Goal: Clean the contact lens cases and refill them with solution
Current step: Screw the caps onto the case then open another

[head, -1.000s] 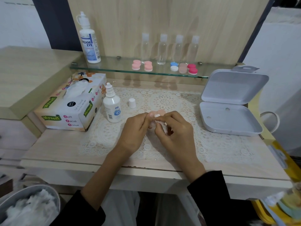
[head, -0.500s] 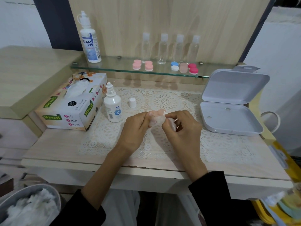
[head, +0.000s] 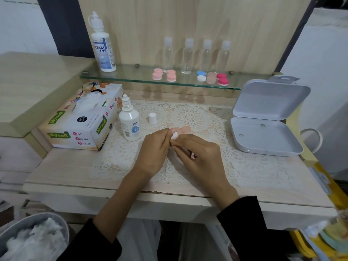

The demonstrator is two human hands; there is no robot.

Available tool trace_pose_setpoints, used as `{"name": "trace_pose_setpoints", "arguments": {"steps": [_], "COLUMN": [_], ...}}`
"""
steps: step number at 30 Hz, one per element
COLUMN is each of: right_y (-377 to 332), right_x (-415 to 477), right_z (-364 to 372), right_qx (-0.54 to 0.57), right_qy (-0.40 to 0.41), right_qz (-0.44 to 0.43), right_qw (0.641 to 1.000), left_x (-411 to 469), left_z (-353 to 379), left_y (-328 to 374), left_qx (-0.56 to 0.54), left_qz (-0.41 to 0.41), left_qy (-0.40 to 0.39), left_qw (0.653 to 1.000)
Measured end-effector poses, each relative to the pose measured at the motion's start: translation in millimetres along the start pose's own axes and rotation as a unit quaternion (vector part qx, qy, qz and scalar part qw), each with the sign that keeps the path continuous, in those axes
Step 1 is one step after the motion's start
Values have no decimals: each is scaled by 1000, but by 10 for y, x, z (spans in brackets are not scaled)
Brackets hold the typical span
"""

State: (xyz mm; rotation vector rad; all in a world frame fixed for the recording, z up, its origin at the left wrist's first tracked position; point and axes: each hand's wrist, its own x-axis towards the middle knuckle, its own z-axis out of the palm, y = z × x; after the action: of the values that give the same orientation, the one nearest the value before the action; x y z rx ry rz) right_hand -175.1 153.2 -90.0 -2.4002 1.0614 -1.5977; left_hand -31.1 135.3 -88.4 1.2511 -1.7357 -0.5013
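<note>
Tissue box (head: 82, 117) sits at the left of the surface (head: 66, 172). Small solution bottle (head: 130, 123) stands upright just beside it, nozzle bare. A white cap (head: 152, 118) stands apart to its right on the lace mat (head: 244, 166).

Left hand (head: 154, 149) is mid-surface, back of hand up, fingers curled and pinching the left end of the peach lens case (head: 183, 129). The case sits between both hands' fingertips; cannot tell if it is lifted or resting on the mat. One round cup shows past the fingers on the far side. Long axis looks roughly left-right, but the other end is hidden.

Right hand (head: 199, 155) is knuckles up, fingers curled, pinching a white tissue wad (head: 174, 136) pressed against the case, touching the left fingertips. Both forearms angle in from the near edge.

Open grey box (head: 263, 125) sits at far right, lid up.
</note>
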Motion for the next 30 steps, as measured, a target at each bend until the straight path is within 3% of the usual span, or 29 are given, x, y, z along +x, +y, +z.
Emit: {"name": "trace_pose_setpoints", "arguments": {"steps": [10, 20, 30], "right_y": [-9, 20, 54], "right_x": [47, 64, 64], "right_z": [-22, -100, -115], "right_qx": [-54, 18, 77], "right_qy": [70, 120, 139], "right_qz": [87, 225, 302], "right_qw": [992, 967, 940], "left_x": [-27, -32, -52], "left_z": [4, -20, -18], "left_y": [34, 27, 75], "left_qx": [11, -6, 145], "left_qz": [-5, -20, 53], "left_qy": [-11, 18, 11], "left_qw": [1000, 1000, 988]}}
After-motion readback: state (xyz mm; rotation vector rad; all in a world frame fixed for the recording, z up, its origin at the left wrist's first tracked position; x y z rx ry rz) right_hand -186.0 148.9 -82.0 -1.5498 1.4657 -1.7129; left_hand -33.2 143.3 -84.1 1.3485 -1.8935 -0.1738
